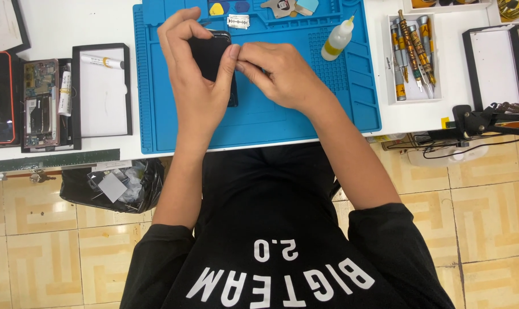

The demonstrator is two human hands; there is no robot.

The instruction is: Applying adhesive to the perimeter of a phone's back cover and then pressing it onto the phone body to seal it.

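Note:
A black smartphone (209, 54) is held above the blue work mat (259, 123). My left hand (196, 74) wraps around it, fingers over the top and thumb on its right edge. Against that same right edge my right hand (282, 74) pinches with its fingertips; whether a small tool or part sits between them is hidden. A razor blade (238, 22) lies on the mat just beyond the phone.
A small squeeze bottle (337, 40) stands on the mat's right part. A white tray of screwdrivers (413, 54) sits right of the mat. An opened phone with bare circuit boards (41, 102) lies in a black box at the left. Guitar picks (216, 8) lie at the mat's top. Below the table hangs a black rubbish bag (113, 186).

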